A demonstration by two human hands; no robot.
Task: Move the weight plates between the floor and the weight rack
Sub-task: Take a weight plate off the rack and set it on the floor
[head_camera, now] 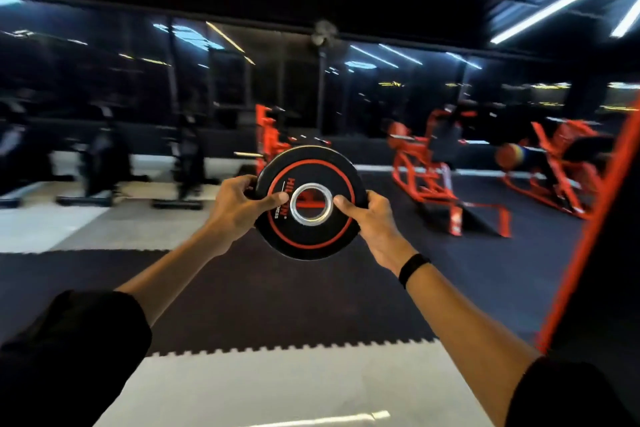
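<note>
A black weight plate (311,236) with a red ring and a silver centre hole is held up in front of me, well above the floor, its face turned toward me. My left hand (239,208) grips its left rim, thumb on the face next to the hole. My right hand (370,218) grips the right rim, thumb also by the hole; a black band sits on that wrist. No weight rack can be made out clearly in this blurred view.
Black and pale foam floor mats (277,374) lie below. Red gym machines (433,177) stand at the back right, dark exercise bikes (104,163) at the back left. A red-edged dark frame (588,236) rises close on the right.
</note>
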